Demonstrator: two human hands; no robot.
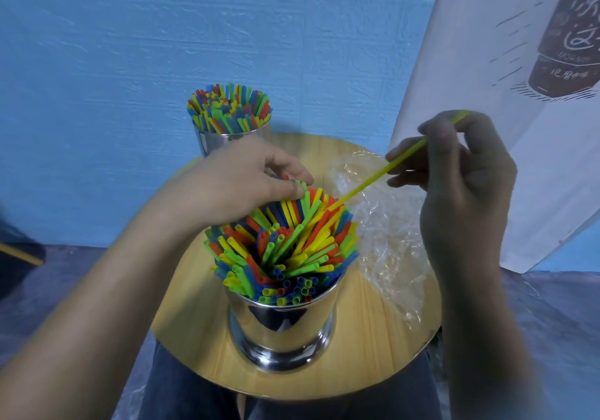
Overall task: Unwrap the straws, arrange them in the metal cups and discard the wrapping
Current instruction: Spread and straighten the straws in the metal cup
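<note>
Fingers of the right hand (461, 172) pinch a yellow straw (373, 182) slanting into the near cup (282, 325).

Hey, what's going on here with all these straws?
A person is filling metal cups with coloured straws. The right hand pinches a yellow straw, its lower end among the straws in the near cup, while the left hand curls round some straw tops at that cup's far side. The far cup is already full. The clear wrapping lies loose on the wooden table, not yet discarded.
</note>
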